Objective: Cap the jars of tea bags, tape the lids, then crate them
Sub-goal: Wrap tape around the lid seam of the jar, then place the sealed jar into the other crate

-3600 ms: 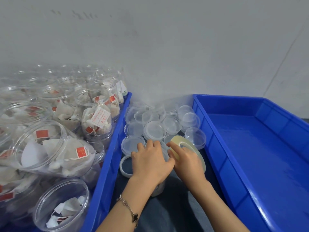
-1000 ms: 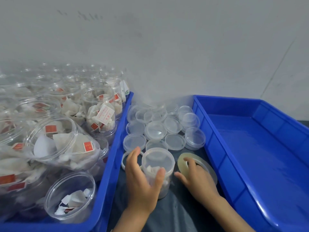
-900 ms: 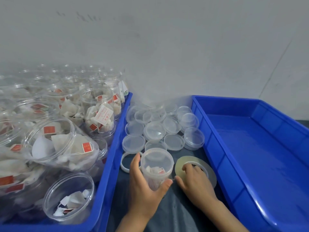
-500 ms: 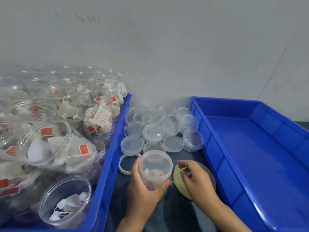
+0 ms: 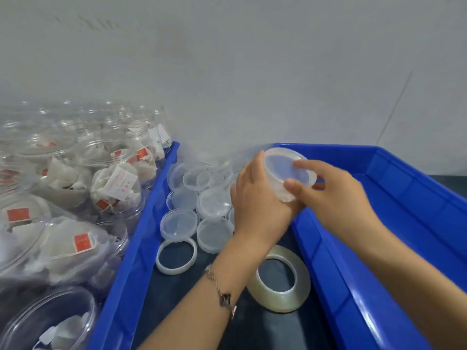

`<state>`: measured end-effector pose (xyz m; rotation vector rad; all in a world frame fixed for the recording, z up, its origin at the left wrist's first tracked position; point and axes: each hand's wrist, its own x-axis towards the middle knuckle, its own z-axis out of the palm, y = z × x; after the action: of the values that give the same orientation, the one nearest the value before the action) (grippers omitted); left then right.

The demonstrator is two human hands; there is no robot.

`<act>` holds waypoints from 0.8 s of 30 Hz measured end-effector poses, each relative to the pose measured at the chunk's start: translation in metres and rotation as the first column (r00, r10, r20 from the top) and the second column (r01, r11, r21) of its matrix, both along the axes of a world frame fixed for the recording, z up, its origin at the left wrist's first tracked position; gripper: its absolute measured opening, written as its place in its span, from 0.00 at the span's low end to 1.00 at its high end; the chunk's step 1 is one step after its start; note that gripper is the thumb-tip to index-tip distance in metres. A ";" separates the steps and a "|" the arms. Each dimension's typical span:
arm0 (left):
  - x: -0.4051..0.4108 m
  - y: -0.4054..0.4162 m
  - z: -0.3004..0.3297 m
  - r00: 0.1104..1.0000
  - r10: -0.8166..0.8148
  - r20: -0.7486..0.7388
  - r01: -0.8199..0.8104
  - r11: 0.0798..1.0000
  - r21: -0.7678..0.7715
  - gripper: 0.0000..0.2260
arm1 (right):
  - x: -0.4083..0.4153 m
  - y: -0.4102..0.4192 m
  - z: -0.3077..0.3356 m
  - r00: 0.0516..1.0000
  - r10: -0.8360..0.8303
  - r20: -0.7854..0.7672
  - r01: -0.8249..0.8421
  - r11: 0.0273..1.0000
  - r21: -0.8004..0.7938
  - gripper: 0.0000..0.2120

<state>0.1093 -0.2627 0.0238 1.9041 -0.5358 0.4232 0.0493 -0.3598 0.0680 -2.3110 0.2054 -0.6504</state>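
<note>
Jar (image 5: 285,173) of tea bags being held up, tilted, lid (image 5: 288,166) facing the camera, hanging over the near rim of the right blue crate (image 5: 404,223), ahead of the tape roll. Being gripped from the left side by the left hand (image 5: 257,198), fingers wrapped round the body; being pinched at the lid rim by the right hand (image 5: 336,195), thumb and fingers curled onto it from the right. Lying between both hands, mouth axis leaning toward the crate, so probably needing only a short carry rightward and down. Sitting crowded in the left crate (image 5: 141,223): more open jars (image 5: 111,183). Lying on the dark tabletop (image 5: 252,329): loose lids (image 5: 199,200), then the tape roll (image 5: 280,279) just under the left wrist.
</note>
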 end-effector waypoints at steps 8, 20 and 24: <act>0.091 -0.078 0.029 0.976 -0.202 -0.082 0.212 0.968 0.137 0.33 | 0.066 -0.088 0.008 0.976 -0.192 0.102 0.209 0.959 -0.193 0.18; 0.186 -0.162 -0.044 0.997 -0.063 0.039 0.019 0.719 0.694 0.28 | 0.167 -0.174 -0.086 0.958 -0.208 -0.196 0.218 0.976 0.031 0.18; 0.221 -0.170 -0.059 0.993 -0.075 -0.095 0.120 0.699 0.705 0.27 | 0.203 -0.183 -0.100 0.964 -0.182 -0.195 0.183 0.983 -0.014 0.18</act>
<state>0.3303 -0.4330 -0.0350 2.6093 -0.8435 0.0708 0.2518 -0.5423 -0.0317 -2.3695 0.5161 -0.5102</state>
